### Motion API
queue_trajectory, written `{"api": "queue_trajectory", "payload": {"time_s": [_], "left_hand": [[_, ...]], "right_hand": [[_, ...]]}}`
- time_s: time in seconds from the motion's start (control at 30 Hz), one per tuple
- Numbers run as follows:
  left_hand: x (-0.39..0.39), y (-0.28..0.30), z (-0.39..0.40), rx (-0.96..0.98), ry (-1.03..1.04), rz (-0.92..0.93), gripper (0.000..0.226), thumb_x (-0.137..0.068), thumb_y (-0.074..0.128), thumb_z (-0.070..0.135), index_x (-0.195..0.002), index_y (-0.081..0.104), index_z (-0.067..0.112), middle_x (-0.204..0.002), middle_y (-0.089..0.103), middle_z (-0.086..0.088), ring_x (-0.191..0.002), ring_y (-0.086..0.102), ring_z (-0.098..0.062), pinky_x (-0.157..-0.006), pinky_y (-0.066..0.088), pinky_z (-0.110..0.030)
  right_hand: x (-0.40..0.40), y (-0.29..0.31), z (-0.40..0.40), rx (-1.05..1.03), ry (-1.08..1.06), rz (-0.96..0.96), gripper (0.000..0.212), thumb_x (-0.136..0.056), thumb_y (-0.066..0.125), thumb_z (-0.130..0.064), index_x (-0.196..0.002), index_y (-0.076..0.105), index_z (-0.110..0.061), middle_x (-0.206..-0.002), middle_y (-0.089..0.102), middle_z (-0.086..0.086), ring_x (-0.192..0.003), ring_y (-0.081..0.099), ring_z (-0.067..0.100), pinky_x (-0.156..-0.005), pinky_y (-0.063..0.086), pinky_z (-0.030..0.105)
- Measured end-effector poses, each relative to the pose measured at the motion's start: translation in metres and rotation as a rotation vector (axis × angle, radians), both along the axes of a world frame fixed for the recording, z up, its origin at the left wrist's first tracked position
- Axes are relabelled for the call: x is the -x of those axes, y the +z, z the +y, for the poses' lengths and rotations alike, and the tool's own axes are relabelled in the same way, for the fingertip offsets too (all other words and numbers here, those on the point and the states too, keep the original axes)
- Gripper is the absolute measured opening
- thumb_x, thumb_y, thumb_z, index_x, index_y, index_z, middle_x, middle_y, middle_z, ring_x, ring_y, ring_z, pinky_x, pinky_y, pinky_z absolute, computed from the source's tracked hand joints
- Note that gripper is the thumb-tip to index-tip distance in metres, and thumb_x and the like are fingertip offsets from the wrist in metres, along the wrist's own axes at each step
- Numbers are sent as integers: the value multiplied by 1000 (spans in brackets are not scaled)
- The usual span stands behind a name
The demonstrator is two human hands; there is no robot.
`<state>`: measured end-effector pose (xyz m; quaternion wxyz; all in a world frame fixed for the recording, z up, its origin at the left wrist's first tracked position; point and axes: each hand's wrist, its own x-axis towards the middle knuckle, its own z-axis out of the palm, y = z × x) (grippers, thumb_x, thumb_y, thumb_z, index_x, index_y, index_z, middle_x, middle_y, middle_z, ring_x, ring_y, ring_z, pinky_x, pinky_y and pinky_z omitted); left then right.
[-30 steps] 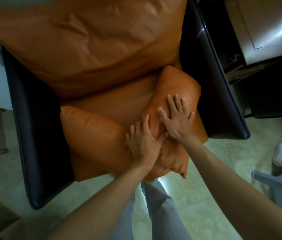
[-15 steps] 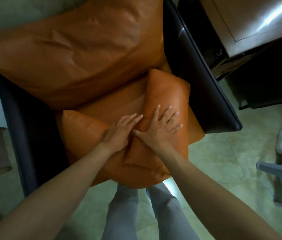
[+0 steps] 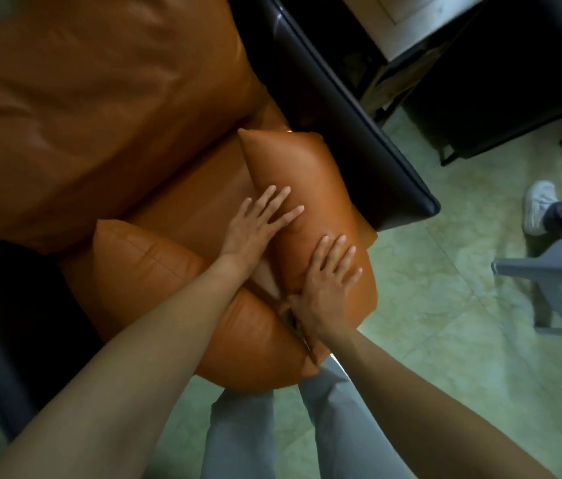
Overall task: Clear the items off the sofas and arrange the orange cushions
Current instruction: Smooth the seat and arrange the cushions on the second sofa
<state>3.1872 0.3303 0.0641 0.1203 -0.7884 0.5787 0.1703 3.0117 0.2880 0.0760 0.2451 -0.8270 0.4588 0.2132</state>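
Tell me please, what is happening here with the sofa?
A person stands at an armchair-style sofa with orange cushions. Both hands lie flat on a small cushion by the right armrest: the left hand on its near-left side, the right hand on its near end. A second cushion lies at the left of the seat.

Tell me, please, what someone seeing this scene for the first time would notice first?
Two bare hands pressing flat on a small orange cushion at the seat's right side: the left hand higher up, the right hand nearer its lower end. Behind them the large orange back cushion fills the upper left, framed by the sofa's black armrest.
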Motion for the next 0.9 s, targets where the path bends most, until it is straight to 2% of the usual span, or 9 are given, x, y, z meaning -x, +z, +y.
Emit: {"api": "queue_trajectory", "payload": {"time_s": [0.13, 0.2, 0.3, 0.37, 0.5, 0.63, 0.77, 0.83, 0.9], "left_hand": [[-1, -6, -23, 2, -89, -97, 115, -95, 66, 22, -156, -31, 36, -169, -29, -3, -158, -18, -26, -129, 8, -46], [0, -10, -32, -18, -139, -123, 118, -94, 67, 23, -154, -34, 35, -168, -29, -4, -158, -19, -26, -129, 5, -45], [2, -22, -37, 26, -137, -139, 119, -92, 70, 24, -155, -31, 35, -167, -27, -4, -158, -17, -27, -129, -1, -45], [1, -31, -36, 196, -157, -126, 112, -89, 72, 19, -161, -12, 34, -171, -9, -6, -158, -5, -27, -128, 1, -45], [-22, -42, -42, 470, -306, -189, 84, -83, 79, 10, -154, 36, 24, -155, 47, -14, -144, 41, -33, -123, 23, -46], [-54, -27, -51, 467, -373, -186, 68, -76, 83, 5, -136, 51, 16, -129, 63, -15, -119, 57, -38, -115, 34, -49], [-91, 10, -54, 376, -262, -103, 63, -72, 88, 4, -128, 63, 16, -121, 64, -12, -104, 60, -39, -88, 55, -46], [-114, 30, -61, 335, -252, -50, 57, -71, 90, 9, -123, 67, 16, -118, 66, -11, -97, 60, -39, -73, 54, -43], [-135, 46, -74, 287, -279, -18, 56, -71, 90, 12, -122, 68, 17, -116, 66, -8, -93, 58, -36, -68, 50, -40]], "right_hand": [[4, -10, -6, 44, -6, 8, 147, -69, 74, -74, -158, -25, -12, -164, -31, 19, -151, -27, 46, -119, 2, 73], [8, -14, -9, 46, -35, -33, 135, -75, 59, -80, -160, -20, -12, -166, -28, 19, -152, -23, 46, -119, 1, 73], [15, -18, -14, 5, -23, -98, 108, -93, 56, -52, -161, -18, -13, -166, -27, 17, -153, -21, 45, -120, 7, 73], [23, -17, -21, 11, -12, -143, 99, -99, 57, -30, -161, -19, -16, -168, -24, 14, -155, -17, 42, -121, 13, 70], [31, -15, -43, 16, 41, -164, 105, -96, 63, -18, -161, -20, -23, -170, -20, 9, -157, -11, 38, -124, 14, 63], [12, 2, -64, -19, 81, -190, 110, -87, 64, -5, -163, -11, -26, -172, -12, 6, -158, -7, 36, -126, 11, 57], [-24, 24, -96, -85, 176, -261, 114, -84, 72, -11, -164, -6, -33, -173, -5, 1, -158, 1, 32, -126, 18, 54], [-39, 33, -114, -145, 213, -288, 108, -86, 70, -11, -164, 0, -35, -173, 0, -1, -158, 5, 29, -126, 19, 48], [-48, 37, -130, -211, 219, -337, 104, -86, 65, -7, -163, 5, -39, -173, 4, -4, -158, 6, 26, -127, 18, 48]]}}
